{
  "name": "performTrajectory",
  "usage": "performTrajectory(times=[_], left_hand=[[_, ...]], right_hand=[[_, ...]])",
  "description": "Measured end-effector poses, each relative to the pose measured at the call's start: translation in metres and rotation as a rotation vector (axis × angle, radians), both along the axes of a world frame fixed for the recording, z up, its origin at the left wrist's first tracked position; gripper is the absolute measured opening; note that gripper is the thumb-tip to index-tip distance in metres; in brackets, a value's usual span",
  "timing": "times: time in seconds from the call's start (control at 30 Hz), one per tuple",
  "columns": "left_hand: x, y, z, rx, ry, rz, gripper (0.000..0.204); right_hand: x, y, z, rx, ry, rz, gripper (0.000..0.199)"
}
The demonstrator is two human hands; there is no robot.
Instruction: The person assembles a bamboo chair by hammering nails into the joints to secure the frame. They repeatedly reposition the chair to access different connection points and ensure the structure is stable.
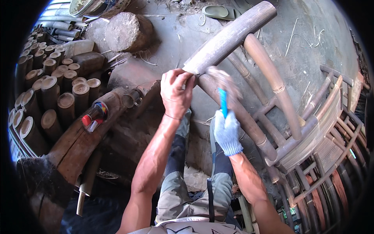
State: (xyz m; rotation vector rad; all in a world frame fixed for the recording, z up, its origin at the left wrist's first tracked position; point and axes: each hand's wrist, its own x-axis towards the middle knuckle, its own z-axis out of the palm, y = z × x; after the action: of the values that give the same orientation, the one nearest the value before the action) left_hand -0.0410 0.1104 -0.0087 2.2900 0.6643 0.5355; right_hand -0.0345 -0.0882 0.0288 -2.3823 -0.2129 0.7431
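My bare left hand (177, 91) is closed at the near end of a thick bamboo pole (233, 37), fingers pinched together at the joint. What they pinch is hidden. In a pale knitted glove, my right hand (227, 132) is wrapped round the blue handle of what looks like a hammer (223, 100); its head is smeared by motion just right of my left hand. The thick pole lies crosswise on the bamboo legs of a chair frame (241, 107), which is tipped over toward the right. Its slatted bamboo seat (306, 144) shows at the lower right.
Many cut bamboo pieces (50, 87) stand upright at the left. A heavy wooden beam (72, 150) bears a red-capped bottle (95, 112) and a metal ring-like piece (132, 98). Behind are a round wood block (128, 32) and a green slipper (219, 12). Thin strips litter the concrete floor (300, 43).
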Motion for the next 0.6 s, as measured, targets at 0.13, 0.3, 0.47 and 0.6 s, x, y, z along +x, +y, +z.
performTrajectory(times=[0.13,0.3,0.47,0.6], left_hand=[[-0.001,-0.053,0.058,-0.02,0.243,-0.109,0.016],[-0.024,-0.098,0.096,-0.845,0.293,-0.1,0.014],[-0.03,-0.074,0.087,-0.676,0.428,-0.422,0.014],[-0.014,-0.018,0.024,-0.283,0.116,-0.225,0.019]], right_hand=[[-0.001,-0.001,0.032,0.264,-0.073,-0.334,0.023],[0.026,-0.017,0.049,0.331,0.18,-0.375,0.018],[0.04,-0.028,0.064,0.28,0.312,-0.08,0.02],[0.035,-0.033,0.055,0.367,0.293,-0.242,0.021]])
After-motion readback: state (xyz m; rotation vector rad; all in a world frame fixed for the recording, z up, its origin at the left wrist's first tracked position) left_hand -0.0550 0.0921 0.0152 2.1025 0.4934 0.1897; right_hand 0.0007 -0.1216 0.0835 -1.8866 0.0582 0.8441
